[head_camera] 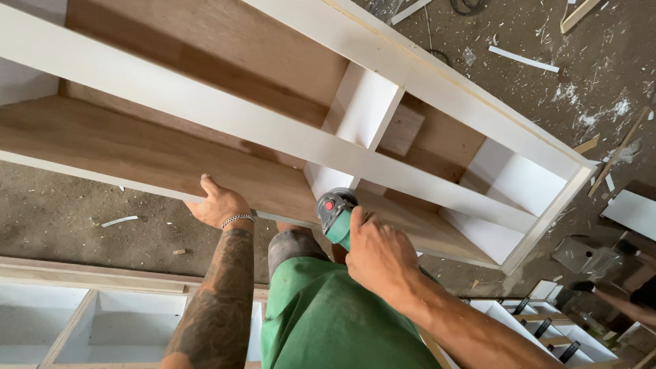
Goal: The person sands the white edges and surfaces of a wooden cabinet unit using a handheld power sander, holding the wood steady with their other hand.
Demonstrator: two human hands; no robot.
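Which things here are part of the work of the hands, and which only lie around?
In use:
- left hand on wooden cabinet frame
- right hand holding green power tool

Lying about:
- white strip on floor
- wood offcut
- white compartment unit below

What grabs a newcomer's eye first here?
The big cabinet carcass, white edges and brown panels, runs across the top of the view. Low in the middle, the right hand grips a green power tool at its near edge, while the tattooed left hand braces the panel. Offcuts litter the dusty floor.
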